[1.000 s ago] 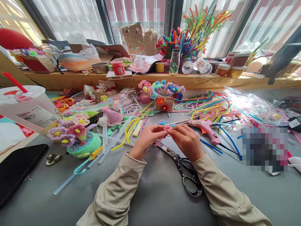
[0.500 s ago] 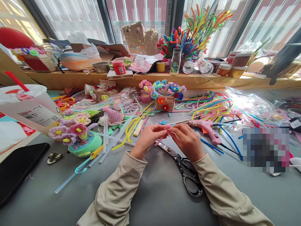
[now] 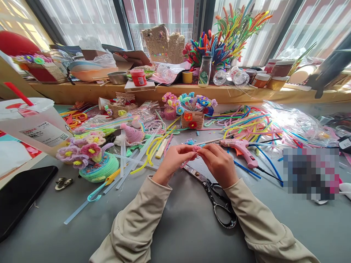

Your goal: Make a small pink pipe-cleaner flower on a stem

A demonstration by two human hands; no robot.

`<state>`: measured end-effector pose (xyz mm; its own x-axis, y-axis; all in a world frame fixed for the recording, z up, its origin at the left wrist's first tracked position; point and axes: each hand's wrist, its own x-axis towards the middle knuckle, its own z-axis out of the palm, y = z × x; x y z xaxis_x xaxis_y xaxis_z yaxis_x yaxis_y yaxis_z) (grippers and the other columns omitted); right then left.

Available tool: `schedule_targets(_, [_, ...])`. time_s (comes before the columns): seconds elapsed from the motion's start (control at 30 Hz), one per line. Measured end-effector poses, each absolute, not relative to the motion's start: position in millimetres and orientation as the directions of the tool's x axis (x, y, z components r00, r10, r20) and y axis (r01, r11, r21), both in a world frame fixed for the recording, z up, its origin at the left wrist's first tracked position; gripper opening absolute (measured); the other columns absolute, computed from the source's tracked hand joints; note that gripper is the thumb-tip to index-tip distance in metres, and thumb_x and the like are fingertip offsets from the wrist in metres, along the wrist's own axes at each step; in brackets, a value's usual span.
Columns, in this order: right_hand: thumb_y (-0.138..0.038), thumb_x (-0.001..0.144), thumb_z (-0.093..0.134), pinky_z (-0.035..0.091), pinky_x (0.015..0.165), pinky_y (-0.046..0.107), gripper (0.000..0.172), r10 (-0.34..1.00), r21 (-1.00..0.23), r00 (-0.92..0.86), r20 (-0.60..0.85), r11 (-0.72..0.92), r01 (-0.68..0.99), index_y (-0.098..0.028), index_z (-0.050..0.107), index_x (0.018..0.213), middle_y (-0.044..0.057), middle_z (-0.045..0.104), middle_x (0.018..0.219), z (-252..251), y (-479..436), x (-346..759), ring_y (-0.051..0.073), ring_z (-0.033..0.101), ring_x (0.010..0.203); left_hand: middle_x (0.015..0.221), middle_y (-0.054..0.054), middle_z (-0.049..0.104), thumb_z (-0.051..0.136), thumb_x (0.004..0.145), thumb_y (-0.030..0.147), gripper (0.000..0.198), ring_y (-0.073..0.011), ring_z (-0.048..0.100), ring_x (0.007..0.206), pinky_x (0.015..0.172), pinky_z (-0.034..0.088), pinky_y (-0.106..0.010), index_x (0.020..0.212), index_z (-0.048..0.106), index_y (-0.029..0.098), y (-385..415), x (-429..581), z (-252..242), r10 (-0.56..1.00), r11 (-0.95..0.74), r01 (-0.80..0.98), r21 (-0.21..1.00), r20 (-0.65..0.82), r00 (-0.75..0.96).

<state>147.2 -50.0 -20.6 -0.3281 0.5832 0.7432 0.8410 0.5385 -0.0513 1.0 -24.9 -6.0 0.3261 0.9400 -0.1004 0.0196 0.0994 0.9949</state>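
Observation:
Both hands meet over the middle of the table, pinching a pink fuzzy pipe cleaner (image 3: pixel 195 148) that is bent into a small bunched shape. My left hand (image 3: pixel 176 160) grips it from the left, and a loose pink tail hangs below those fingers. From the right, my right hand (image 3: pixel 218 162) pinches the same piece, its fingertips almost touching the left ones. Black-handled scissors (image 3: pixel 201 177) lie beneath the hands, handles toward me. To the right of my right hand rests a pink hot glue gun (image 3: pixel 241 150) with a black cord.
Left of the hands stand a turquoise pot of fuzzy flowers (image 3: pixel 95 170), clear glue sticks (image 3: pixel 138 155), a drink cup (image 3: pixel 33 124) and a black phone (image 3: pixel 26 199). Behind are a flower basket (image 3: pixel 192 120) and a heap of coloured pipe cleaners (image 3: pixel 252 122). Jars line the sill (image 3: pixel 175 93).
The fingers have shifted very slightly around the pink pipe cleaner, and its loose tail has moved a little. Everything else looks unchanged.

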Motion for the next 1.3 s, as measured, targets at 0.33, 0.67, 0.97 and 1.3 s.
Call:
schedule_targets(0.33, [-0.019,0.078,0.044,0.039,0.065,0.025,0.014,0.609,-0.067,-0.308,0.731,0.513,0.856,-0.016,0.058,0.078,0.005,0.058,0.073,-21.2,-49.5,145.7,0.015,0.05,0.072,0.077,-0.005,0.061,0.064,0.057,0.023,0.024,-0.012,0.056,0.068,0.07,0.045,-0.028,0.078,0.062,0.012,-25.8,3.9,-5.5,0.937,0.115,-0.043,0.992,-0.094,0.337])
schedule_targets(0.67, [-0.018,0.076,0.045,0.04,0.072,0.028,0.014,0.604,-0.135,-0.309,0.735,0.577,0.806,-0.017,0.055,0.085,0.005,0.057,0.082,-17.8,-51.5,144.4,0.016,0.048,0.078,0.072,-0.004,0.061,0.063,0.058,0.027,0.025,-0.0118,0.056,0.067,0.068,0.045,-0.028,0.078,0.057,0.013,-25.3,2.3,-3.1,0.959,0.133,-0.109,0.985,-0.101,0.266])
schedule_targets(0.97, [-0.028,0.076,0.045,0.042,0.052,0.022,0.016,0.846,-0.613,-0.077,0.528,0.443,0.654,-0.016,0.056,0.078,0.004,0.057,0.071,-23.0,-48.8,141.1,0.013,0.052,0.064,0.08,-0.006,0.063,0.063,0.059,0.025,0.025,-0.0147,0.057,0.074,0.072,0.045,-0.029,0.081,0.06,0.012,-27.0,2.7,-2.3,0.957,0.035,-0.126,0.991,0.003,0.291])
schedule_targets(1.3, [-0.027,0.072,0.049,0.044,0.053,0.024,0.017,0.893,-0.792,0.06,0.446,0.362,0.491,-0.015,0.06,0.076,0.005,0.063,0.073,-21.9,-47.8,139.9,0.013,0.056,0.059,0.085,-0.008,0.064,0.058,0.063,0.03,0.026,-0.0168,0.058,0.076,0.072,0.046,-0.029,0.081,0.062,0.012,-27.6,8.3,-7.7,0.954,-0.202,0.022,0.979,0.192,0.232])
